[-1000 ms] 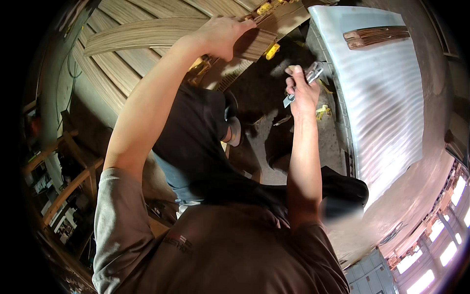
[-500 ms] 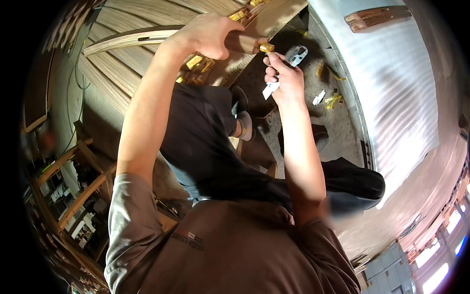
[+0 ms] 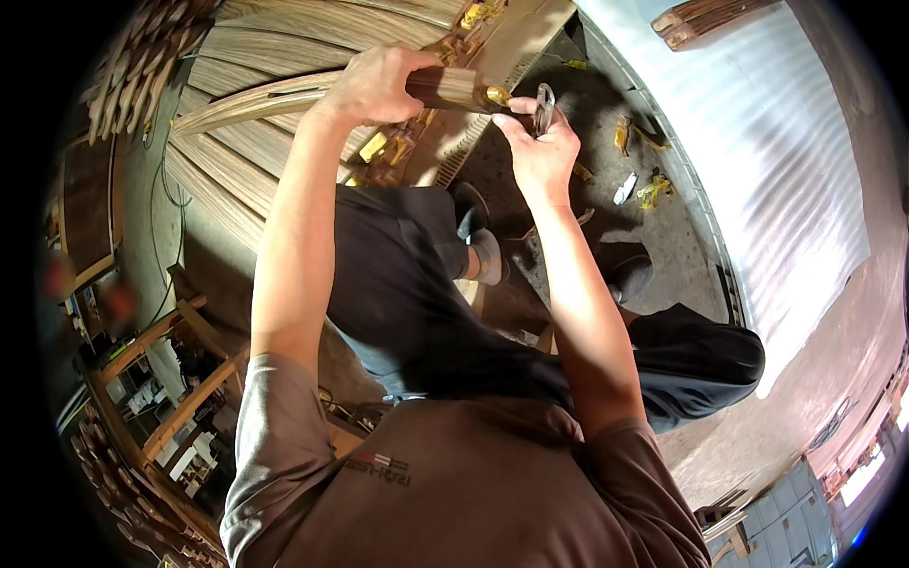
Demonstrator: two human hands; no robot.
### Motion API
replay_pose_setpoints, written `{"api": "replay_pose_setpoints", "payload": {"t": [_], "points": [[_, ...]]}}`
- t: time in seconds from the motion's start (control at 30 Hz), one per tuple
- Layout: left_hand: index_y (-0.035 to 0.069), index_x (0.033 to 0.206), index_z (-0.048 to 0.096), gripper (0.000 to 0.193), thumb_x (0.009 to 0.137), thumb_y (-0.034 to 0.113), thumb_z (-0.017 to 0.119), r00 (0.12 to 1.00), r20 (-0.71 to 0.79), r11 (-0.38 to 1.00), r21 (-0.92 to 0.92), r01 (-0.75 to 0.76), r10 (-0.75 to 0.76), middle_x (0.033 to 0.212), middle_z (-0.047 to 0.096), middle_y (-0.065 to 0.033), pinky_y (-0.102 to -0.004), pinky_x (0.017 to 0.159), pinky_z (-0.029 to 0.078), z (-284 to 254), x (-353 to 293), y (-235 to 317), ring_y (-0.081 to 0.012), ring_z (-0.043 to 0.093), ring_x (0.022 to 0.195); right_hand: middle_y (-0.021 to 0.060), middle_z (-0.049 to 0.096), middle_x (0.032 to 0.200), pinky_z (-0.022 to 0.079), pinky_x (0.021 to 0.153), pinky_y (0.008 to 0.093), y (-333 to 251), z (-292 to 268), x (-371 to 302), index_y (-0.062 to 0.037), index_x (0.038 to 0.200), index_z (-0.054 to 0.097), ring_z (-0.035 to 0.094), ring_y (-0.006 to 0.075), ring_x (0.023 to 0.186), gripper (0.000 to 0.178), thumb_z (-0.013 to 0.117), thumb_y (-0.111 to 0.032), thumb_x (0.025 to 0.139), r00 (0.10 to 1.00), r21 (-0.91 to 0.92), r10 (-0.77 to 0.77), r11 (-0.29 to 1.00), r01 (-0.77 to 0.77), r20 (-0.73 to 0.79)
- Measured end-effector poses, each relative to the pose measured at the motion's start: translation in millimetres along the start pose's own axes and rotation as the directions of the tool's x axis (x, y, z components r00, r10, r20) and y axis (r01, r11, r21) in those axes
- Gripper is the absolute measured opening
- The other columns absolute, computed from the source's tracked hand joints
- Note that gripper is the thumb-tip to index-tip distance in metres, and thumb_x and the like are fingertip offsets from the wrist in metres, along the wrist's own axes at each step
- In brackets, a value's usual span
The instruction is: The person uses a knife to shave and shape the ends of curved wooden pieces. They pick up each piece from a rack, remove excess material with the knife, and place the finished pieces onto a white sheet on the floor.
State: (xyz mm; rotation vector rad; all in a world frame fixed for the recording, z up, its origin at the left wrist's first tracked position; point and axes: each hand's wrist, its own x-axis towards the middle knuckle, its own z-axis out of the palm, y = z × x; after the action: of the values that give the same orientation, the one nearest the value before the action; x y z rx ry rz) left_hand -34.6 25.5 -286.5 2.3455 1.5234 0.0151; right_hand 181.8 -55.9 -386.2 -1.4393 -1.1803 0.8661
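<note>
My left hand [image 3: 374, 87] is closed over a curved, slotted wooden part [image 3: 445, 87], gripping it near its right end. A bit of yellow tape [image 3: 496, 95] wraps that end. My right hand [image 3: 543, 151] is closed on a grey utility knife [image 3: 544, 108], seen nearly end-on, its blade not visible. The right thumb and forefinger come close to the taped end; whether they touch it I cannot tell. Below the held part, a stack of similar wooden slats [image 3: 275, 57] lies on the left, several with yellow tape at their ends.
Scraps of yellow tape [image 3: 653, 191] and a white scrap [image 3: 625, 187] lie on the floor [image 3: 606, 104]. A sheet-covered surface [image 3: 757, 170] on the right carries a few wooden parts [image 3: 705, 21]. More wooden parts [image 3: 151, 66] are stacked at the far left.
The utility knife has turned in my right hand, and its pale lower end no longer shows. My right thumb and forefinger now reach toward the taped end. My left hand keeps its grip.
</note>
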Motion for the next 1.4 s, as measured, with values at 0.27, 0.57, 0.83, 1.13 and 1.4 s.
{"api": "replay_pose_setpoints", "payload": {"t": [0.27,0.57,0.83,1.13,1.4], "points": [[0.013,0.112,0.072,0.049,0.063,0.008,0.069,0.999,-0.002,0.999,-0.025,-0.032,0.032,0.091,0.072,-0.0157,-0.0441,0.082,0.054,0.5,-1.6,-1.7,-0.0352,0.069,0.092,0.0085,0.070,0.092,0.053,0.080,0.0311,-0.9,2.1,9.1,-0.0042,0.095,0.075,0.068,0.0222,0.083,0.019,0.080,-0.007,0.077,0.999,0.005,0.002,1.000,-0.002,-0.037],[0.005,0.117,0.069,0.058,0.059,0.011,0.073,0.993,0.104,0.997,-0.057,-0.048,0.053,0.105,0.070,-0.0167,-0.0422,0.089,0.053,-2.3,-0.7,-11.9,-0.0364,0.066,0.101,0.0047,0.066,0.075,0.049,0.068,0.0271,-14.1,-13.6,5.3,-0.0003,0.081,0.070,0.059,0.0093,0.070,0.006,0.075,-0.003,0.082,0.958,0.076,0.118,0.987,-0.142,0.260],[0.007,0.121,0.068,0.057,0.067,0.018,0.082,0.999,0.043,0.994,-0.114,0.003,0.002,0.113,0.071,-0.0152,-0.0396,0.096,0.051,-12.6,-4.9,-10.5,-0.0316,0.066,0.107,-0.0001,0.067,0.077,0.046,0.059,0.0207,-23.5,-1.7,5.5,0.0031,0.095,0.073,0.055,0.0038,0.064,0.011,0.076,-0.001,0.085,0.956,0.220,0.258,0.933,-0.285,0.143],[0.008,0.122,0.069,0.055,0.069,0.021,0.081,0.985,0.155,0.980,-0.196,-0.038,0.070,0.111,0.073,-0.0160,-0.0386,0.093,0.052,-19.2,-8.2,-15.6,-0.0304,0.068,0.107,0.0029,0.069,0.075,0.046,0.054,0.0218,-31.6,3.2,-7.7,0.0030,0.088,0.074,0.056,0.0065,0.058,0.006,0.077,0.000,0.083,0.957,0.202,0.269,0.937,-0.286,0.105],[0.008,0.123,0.067,0.060,0.068,0.025,0.082,0.957,0.289,0.962,-0.270,0.049,0.033,0.115,0.070,-0.0181,-0.0420,0.096,0.050,-34.4,-13.2,-21.2,-0.0333,0.066,0.110,-0.0018,0.057,0.068,0.036,0.050,0.0202,-37.9,0.0,1.3,0.0007,0.087,0.067,0.048,0.0045,0.056,0.005,0.071,0.001,0.087,0.794,0.279,0.432,0.772,-0.571,0.428]]}}
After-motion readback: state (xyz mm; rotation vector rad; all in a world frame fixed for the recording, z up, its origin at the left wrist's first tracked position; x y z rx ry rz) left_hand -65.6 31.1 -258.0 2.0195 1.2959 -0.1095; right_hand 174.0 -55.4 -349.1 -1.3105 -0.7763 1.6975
